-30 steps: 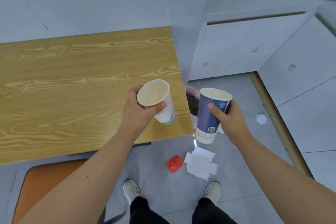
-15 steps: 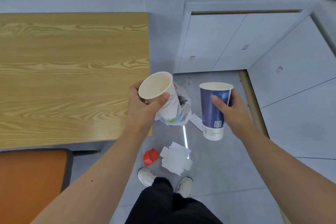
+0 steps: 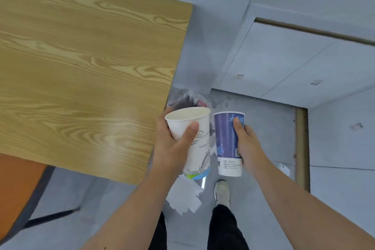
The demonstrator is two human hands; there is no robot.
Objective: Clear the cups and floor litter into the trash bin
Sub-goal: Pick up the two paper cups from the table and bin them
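Just one camera here, strapped to the person's head, wide-angle, looking forward and steeply down past both forearms. It sits close to the hands, so they fill the lower middle. The light wood-grain tabletop point(image 3: 85, 71) takes the left side, white cabinet doors point(image 3: 288, 63) the upper right, and the grey floor point(image 3: 269, 128) with a pale shoe point(image 3: 222, 193) is straight below. The horizon looks tilted.

Bin bag point(image 3: 187, 99) half hidden behind cups, orange seat point(image 3: 16, 189) cut off
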